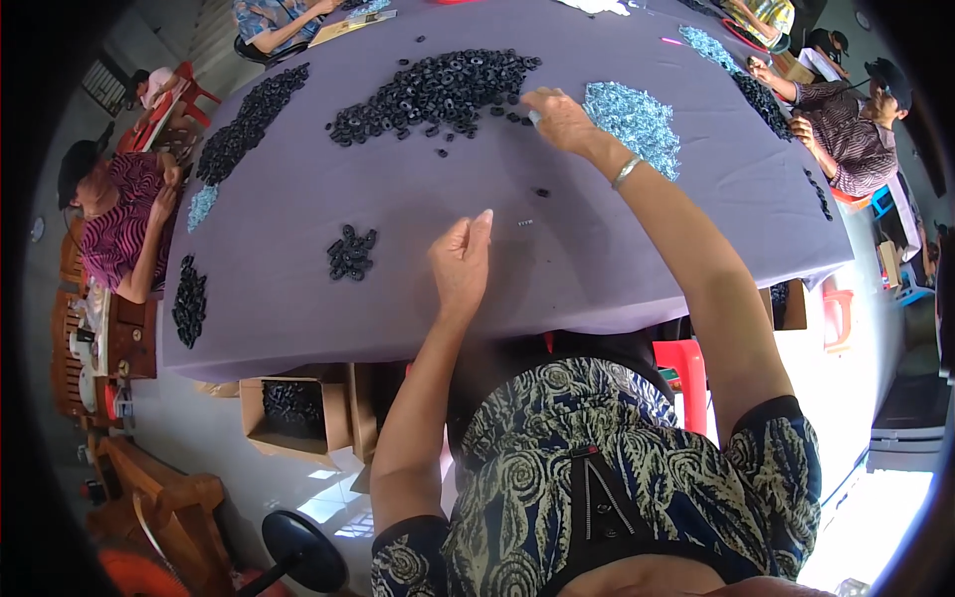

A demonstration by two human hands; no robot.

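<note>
Above the near part of the table, my left hand [462,267] is closed with the thumb laid along the curled fingers; anything inside is hidden. My right hand [563,121], with a bracelet at its wrist, reaches to the right end of a large heap of small black ring-like parts [438,92]. Its fingers are drawn together, and what they hold, if anything, cannot be made out. Beside that wrist spreads a pile of tiny pale-blue, shiny pieces [633,124]. Between my hands lie a single black part [542,192] and a tiny coil-like piece [525,223].
A small cluster of black parts [351,253] lies left of my left hand. More black parts line the left [254,119] and right table sides. Co-workers sit at the left [124,219], right [854,129] and far edges. A cardboard box [338,403] of black parts stands below the table's front edge.
</note>
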